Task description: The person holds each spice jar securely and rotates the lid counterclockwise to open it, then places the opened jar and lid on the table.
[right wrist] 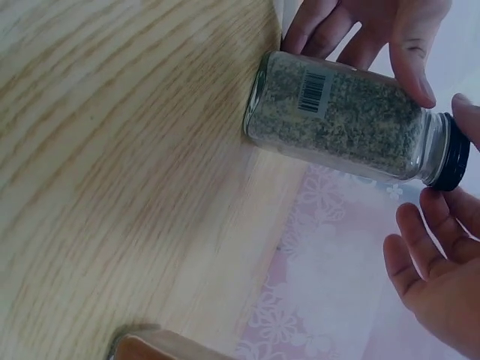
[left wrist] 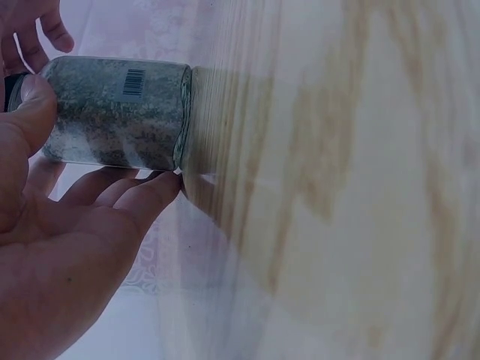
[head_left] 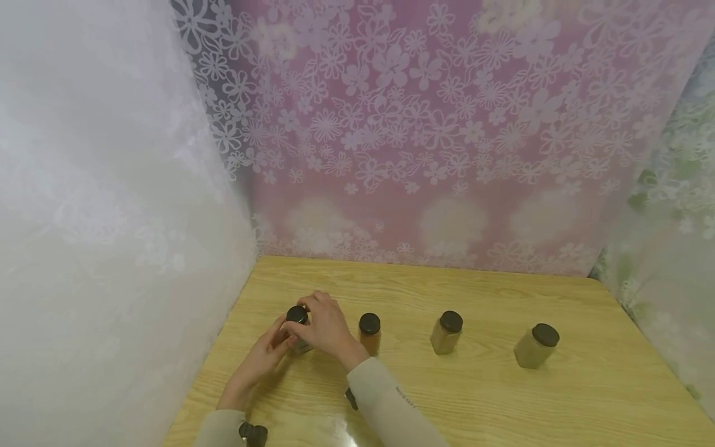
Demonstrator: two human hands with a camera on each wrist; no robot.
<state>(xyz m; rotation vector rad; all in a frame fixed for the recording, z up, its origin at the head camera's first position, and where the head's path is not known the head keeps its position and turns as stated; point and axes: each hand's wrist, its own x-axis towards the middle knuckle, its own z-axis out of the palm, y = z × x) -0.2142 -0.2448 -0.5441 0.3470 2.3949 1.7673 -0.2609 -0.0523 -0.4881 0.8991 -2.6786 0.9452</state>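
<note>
A clear glass spice jar (right wrist: 345,116) of dried green herb flakes stands on the table at the left in the head view. It has a black screw lid (head_left: 297,314) and a small barcode label (left wrist: 133,85). My left hand (head_left: 265,354) holds the jar's body, thumb near the shoulder and fingers along the opposite side, low by the base. From above, my right hand (head_left: 329,324) pinches the lid between thumb and index finger; its other fingers (right wrist: 420,240) stay off the glass. The lid sits on the jar's neck.
To the right, in a row, stand a jar of reddish-brown spice (head_left: 370,343), a jar of tan powder (head_left: 445,340) and another tan jar (head_left: 530,351), all black-lidded. Flowered curtains (head_left: 391,155) border the wood-grain table (head_left: 475,403) at the back and sides.
</note>
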